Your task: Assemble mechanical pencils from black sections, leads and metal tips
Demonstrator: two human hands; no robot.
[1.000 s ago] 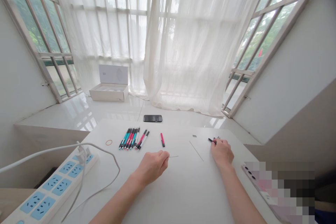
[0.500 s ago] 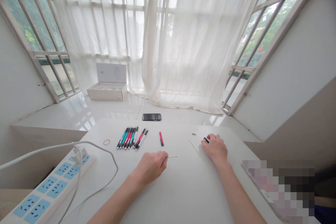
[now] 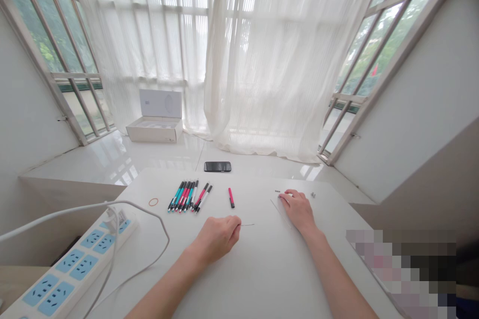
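Observation:
My left hand (image 3: pixel 220 237) is closed, with a thin pen refill (image 3: pixel 247 225) sticking out to the right from its fingertips. My right hand (image 3: pixel 298 209) reaches down at the right of the white table. Its thumb and fingertips come together beside several tiny dark parts (image 3: pixel 277 191); whatever lies between them is hidden. A thin, pale straight rod (image 3: pixel 279 210) rests on the table just left of that hand. Small grey parts (image 3: pixel 313 194) sit to its right. Between the hands, farther back, lies a pink and black pen piece (image 3: pixel 231 198).
Several teal, pink, white and black pens (image 3: pixel 187 196) lie in a row at left, beside a rubber band (image 3: pixel 153 202). A phone (image 3: pixel 217 166) and an open white box (image 3: pixel 153 132) are behind. A power strip (image 3: pixel 75 264) with a looping cable (image 3: pixel 160 224) occupies the left edge.
My right hand has shifted left to the tiny dark parts, uncovering the small grey parts. The black piece seen at its fingers is out of sight. My left hand has stayed about still.

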